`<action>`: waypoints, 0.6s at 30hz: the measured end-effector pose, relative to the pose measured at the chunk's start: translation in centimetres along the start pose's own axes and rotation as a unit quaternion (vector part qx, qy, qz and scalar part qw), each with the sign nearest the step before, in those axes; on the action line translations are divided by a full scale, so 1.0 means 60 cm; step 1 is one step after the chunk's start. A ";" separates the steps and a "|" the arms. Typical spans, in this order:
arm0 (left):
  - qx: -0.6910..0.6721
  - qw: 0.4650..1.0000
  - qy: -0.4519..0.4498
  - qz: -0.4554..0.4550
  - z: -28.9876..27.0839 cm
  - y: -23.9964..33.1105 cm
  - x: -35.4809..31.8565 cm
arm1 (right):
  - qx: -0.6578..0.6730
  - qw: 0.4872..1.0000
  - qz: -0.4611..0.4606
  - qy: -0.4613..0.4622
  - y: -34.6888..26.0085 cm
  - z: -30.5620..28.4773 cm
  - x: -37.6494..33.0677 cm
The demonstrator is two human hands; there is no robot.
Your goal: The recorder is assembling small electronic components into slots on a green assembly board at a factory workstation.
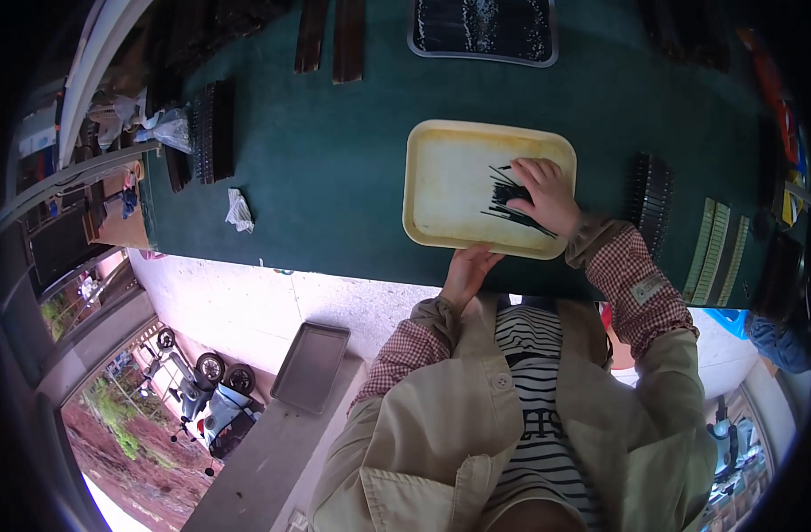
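Note:
A cream-yellow rectangular tray [428, 232] lies on the green table close to its near edge. Inside, toward the right, is a loose bunch of thin black sticks [505, 193], several of them pointing in different directions. My right hand [552, 197] is over the right part of the tray, thumb and fingers apart, touching or just above the sticks; its palm hides some of them. At the near rim, my left hand [470, 273] grips the tray from the table's edge, its fingertips partly out of sight beneath the rim.
A dark tray with white specks [483, 31] lies at the far side. Black ridged strips [651, 202] and pale green strips [716, 253] are to the right. On the left lie a crumpled cloth [239, 211] and a dark ridged block [213, 133]. Below, a grey tray [310, 366] rests on a ledge.

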State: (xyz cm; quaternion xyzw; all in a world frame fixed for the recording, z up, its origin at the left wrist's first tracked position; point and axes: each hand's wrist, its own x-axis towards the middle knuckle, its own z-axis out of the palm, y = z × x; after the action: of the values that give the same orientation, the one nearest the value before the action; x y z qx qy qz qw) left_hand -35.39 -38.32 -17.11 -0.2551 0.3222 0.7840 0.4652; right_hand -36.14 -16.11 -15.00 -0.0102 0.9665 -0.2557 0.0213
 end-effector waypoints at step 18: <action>-0.034 0.999 0.033 0.008 0.003 -0.015 0.007 | 0.017 0.998 0.058 -0.014 -0.040 0.048 -0.048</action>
State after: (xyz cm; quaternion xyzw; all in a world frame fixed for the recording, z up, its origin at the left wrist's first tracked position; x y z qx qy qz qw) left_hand -34.79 -37.64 -17.52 -0.2941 0.3125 0.7895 0.4388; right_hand -33.11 -19.52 -16.24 0.0428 0.9606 -0.2699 0.0499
